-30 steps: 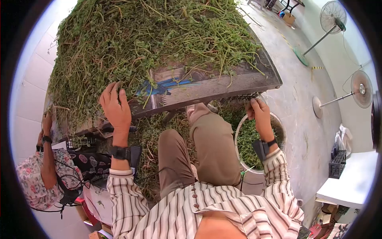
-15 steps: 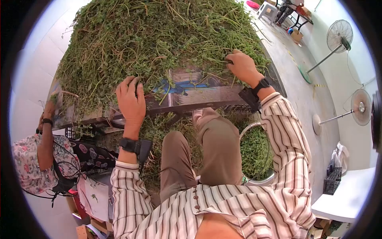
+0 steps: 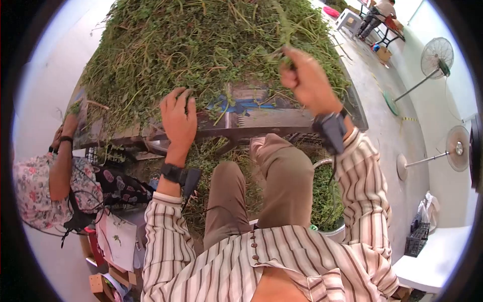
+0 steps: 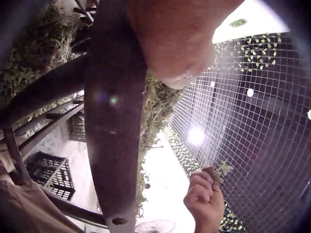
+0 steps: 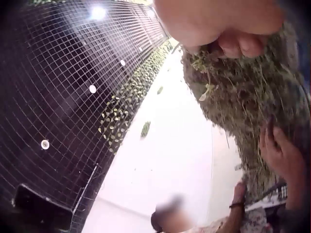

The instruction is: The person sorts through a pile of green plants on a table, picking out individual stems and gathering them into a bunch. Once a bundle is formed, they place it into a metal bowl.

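Observation:
A thick heap of leafy green stems (image 3: 201, 55) covers the wooden table (image 3: 297, 119). My right hand (image 3: 314, 85), blurred in the head view, is over the heap's right front and pinches a green sprig (image 3: 285, 26) that sticks up past the fingertips. The left wrist view shows the same hand (image 4: 206, 201) with the leafy end of the sprig (image 4: 222, 169) beyond curled fingers. My left hand (image 3: 179, 118) rests at the heap's front edge, its fingers loosely extended. A strip of blue tape (image 3: 241, 105) lies on the bare wood between the hands.
Below the table's right side stands a round tub (image 3: 327, 194) of greens. More stems lie under the table by my knees. Another person (image 3: 55, 191) works at the left corner. Two standing fans (image 3: 436, 56) and a white table (image 3: 437, 261) are to the right.
My right hand has come up from beside the tub to the heap, and now lifts a sprig from it. My left hand stays at the heap's front edge.

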The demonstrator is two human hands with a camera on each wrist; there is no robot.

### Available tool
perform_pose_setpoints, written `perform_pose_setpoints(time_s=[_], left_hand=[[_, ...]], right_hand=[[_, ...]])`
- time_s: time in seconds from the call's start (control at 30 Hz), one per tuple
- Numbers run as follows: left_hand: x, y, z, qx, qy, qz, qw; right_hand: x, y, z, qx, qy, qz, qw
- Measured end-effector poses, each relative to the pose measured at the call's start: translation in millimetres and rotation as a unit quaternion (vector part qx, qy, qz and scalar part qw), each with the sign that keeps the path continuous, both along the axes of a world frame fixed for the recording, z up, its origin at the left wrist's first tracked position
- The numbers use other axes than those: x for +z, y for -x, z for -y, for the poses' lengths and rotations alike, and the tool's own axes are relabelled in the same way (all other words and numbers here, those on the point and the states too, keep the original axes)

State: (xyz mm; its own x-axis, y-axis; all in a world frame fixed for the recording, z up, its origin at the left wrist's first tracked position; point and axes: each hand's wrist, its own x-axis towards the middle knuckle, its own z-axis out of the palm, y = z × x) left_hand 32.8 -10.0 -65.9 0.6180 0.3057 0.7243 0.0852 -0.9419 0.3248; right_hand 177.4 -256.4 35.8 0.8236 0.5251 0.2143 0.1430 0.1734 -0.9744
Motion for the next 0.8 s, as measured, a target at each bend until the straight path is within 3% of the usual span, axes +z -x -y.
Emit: perform_pose_setpoints(time_s=[0.07, 0.13, 0.17, 0.2, 0.27, 0.3, 0.33, 0.4, 0.67, 0.77, 0.8], left_hand=[[2.5, 3.0, -2.1, 0.0, -0.011, 0.006, 1.0], [12.1, 8.7, 1.0, -0.071, 0.109, 0.012, 0.991], [17.5, 12.8, 5.0, -0.138, 0.24, 0.023, 0.961], [30.2, 17.6, 12.0, -0.13, 0.239, 0.021, 0.962], [50.5, 25.2, 24.8, -0.239, 0.485, -0.02, 0.841], [48.6, 22.8, 24.9, -0.263, 0.533, -0.022, 0.804], [48.6, 23.0, 23.1, -0.257, 0.531, -0.018, 0.807], [50.2, 23.3, 21.0, -0.297, 0.62, -0.039, 0.725], [44.2, 24.1, 12.5, -0.249, 0.636, -0.022, 0.73], [45.2, 25.2, 11.8, -0.224, 0.622, -0.011, 0.75], [44.8, 26.7, 10.5, -0.218, 0.571, -0.024, 0.791]], right_hand=[[-9.4, 41.4, -29.7, 0.04, -0.077, -0.161, 0.983], [-16.6, 72.5, -44.5, 0.079, -0.083, -0.194, 0.974], [-19.5, 83.7, -51.2, 0.107, -0.085, -0.226, 0.965], [-23.7, 92.5, -58.6, 0.114, -0.086, -0.229, 0.963], [-36.3, 105.2, -72.8, 0.108, -0.098, -0.266, 0.953], [-40.8, 110.7, -78.3, 0.096, -0.096, -0.271, 0.953], [-43.6, 114.6, -81.4, 0.104, -0.095, -0.271, 0.952], [-48.2, 118.7, -86.3, 0.113, -0.07, -0.264, 0.955], [-62.5, 115.7, -92.2, 0.16, -0.009, -0.216, 0.963], [-59.2, 108.9, -90.9, 0.153, 0.03, -0.195, 0.968], [-59.9, 105.9, -91.8, 0.104, 0.024, -0.109, 0.988]])
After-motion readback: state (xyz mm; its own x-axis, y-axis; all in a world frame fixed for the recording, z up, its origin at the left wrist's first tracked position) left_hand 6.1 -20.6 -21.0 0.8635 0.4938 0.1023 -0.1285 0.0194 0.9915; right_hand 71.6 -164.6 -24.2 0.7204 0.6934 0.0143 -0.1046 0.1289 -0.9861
